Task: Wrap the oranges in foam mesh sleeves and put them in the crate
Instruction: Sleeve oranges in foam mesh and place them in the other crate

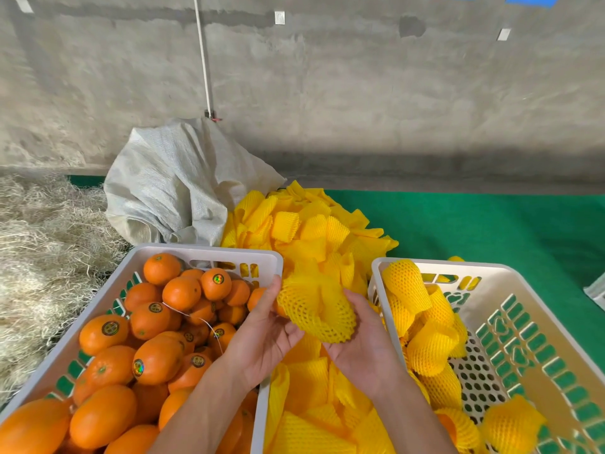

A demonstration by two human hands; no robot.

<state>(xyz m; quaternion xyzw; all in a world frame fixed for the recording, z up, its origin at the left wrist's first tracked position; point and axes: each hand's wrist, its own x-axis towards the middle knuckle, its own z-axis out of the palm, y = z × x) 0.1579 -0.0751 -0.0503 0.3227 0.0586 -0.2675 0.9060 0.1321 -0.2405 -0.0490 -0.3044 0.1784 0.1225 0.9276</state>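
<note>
Between the two crates I hold an orange in a yellow foam mesh sleeve [317, 309]; only a sliver of the fruit shows at the sleeve's left edge. My left hand [265, 332] grips it from the left, thumb up along the mesh. My right hand [363, 342] cups it from below and the right. The white crate on the left [262, 253] is full of bare oranges [157, 358] with round stickers. The white crate on the right [530, 273] holds several sleeved oranges [429, 352] along its left side and near corner.
A heap of loose yellow foam sleeves [314, 231] lies on the green mat [491, 231] between and behind the crates. A crumpled white woven sack [170, 185] sits behind the left crate. Straw [42, 244] covers the floor at left. A concrete wall [360, 93] stands behind.
</note>
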